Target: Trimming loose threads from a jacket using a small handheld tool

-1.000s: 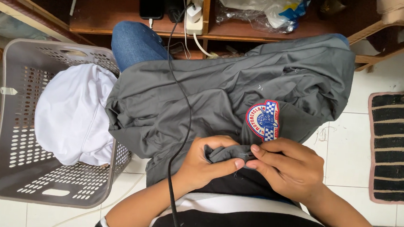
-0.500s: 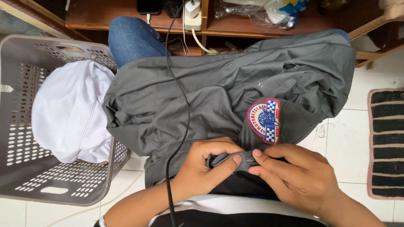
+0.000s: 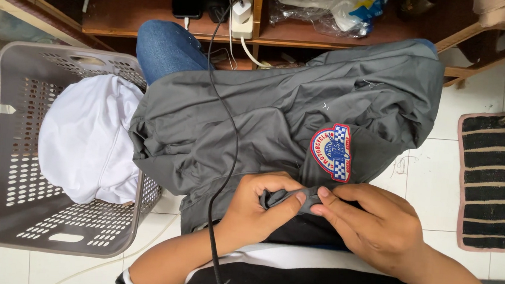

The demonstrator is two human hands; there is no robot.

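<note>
White floor tiles (image 3: 452, 194) surround a seated person whose lap carries a grey jacket (image 3: 278, 120), spread flat for handling. At six o'clock, left hand (image 3: 259, 208) and right hand (image 3: 366, 226) pinch its hem. Laundry basket (image 3: 6, 140) sits at nine o'clock.

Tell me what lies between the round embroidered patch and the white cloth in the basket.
In the head view, rumpled grey shirt fabric and a black cable crossing it lie between patch and cloth.
</note>
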